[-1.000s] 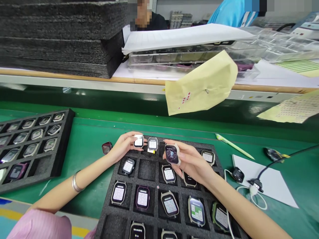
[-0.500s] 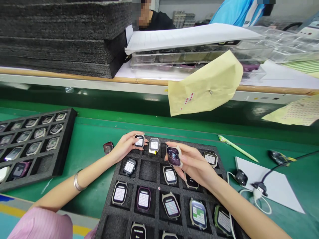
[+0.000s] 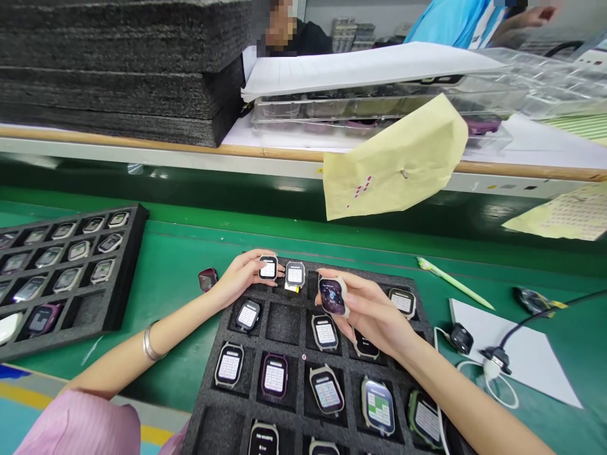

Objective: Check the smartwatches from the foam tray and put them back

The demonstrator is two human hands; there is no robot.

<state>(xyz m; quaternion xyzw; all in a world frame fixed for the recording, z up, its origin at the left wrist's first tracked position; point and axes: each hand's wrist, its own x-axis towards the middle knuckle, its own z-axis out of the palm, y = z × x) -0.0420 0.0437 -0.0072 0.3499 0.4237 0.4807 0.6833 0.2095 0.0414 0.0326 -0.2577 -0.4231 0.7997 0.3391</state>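
Head view, foam tray [image 3: 283, 323], watches [image 3: 274, 375] inside

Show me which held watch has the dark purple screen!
The purplish watch is in the right hand; the other held watch, in the left hand, has a mostly white screen.

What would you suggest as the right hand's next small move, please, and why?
I would probably have the right hand slide its thumb across the screen of the dark-screened watch it holds. That screen shows a dark purple picture, whereas the pale-screened watch in the left hand and most watches visible in the black foam tray show pale pages.
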